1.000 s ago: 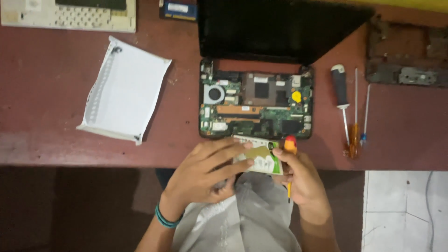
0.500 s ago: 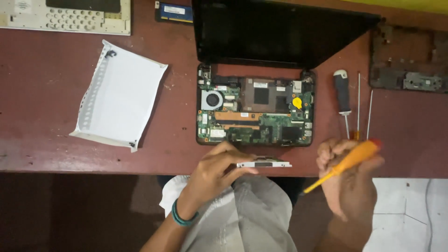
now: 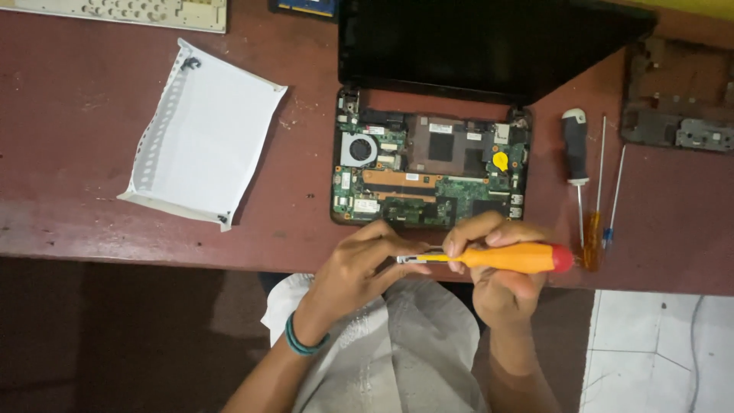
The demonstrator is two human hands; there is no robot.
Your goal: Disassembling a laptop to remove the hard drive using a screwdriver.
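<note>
Fingers of our right hand [image 3: 501, 268] curl around the orange screwdriver [image 3: 508, 258], thumb and forefinger pinching it near the front of the handle. Its long axis lies almost level across the view, parallel to the near table edge: the red cap end points to our right, the short metal shaft points left toward our other hand. We hold it just in front of the table's near edge, above our lap.

Our left hand [image 3: 359, 264], a teal band on its wrist, is cupped with the fingers bent around a small silvery metal part [image 3: 417, 258] that the screwdriver tip meets. Most of that part is hidden by the fingers, so we cannot tell its full shape.

Just beyond both hands sits the opened laptop base [image 3: 428, 172], its green board, round fan and yellow coin-cell patch exposed, with the dark screen [image 3: 489, 46] tilted back behind it. To the right of the base lie a black-handled screwdriver [image 3: 575, 149] and two thin ones [image 3: 604, 191], all pointing roughly toward us. Farther right rests a dark casing piece [image 3: 677, 107]. Well to the left on the reddish table [image 3: 76, 130] lies a white plastic bag [image 3: 202, 134], and a pale keyboard panel [image 3: 130, 9] sits at the far left edge.
</note>
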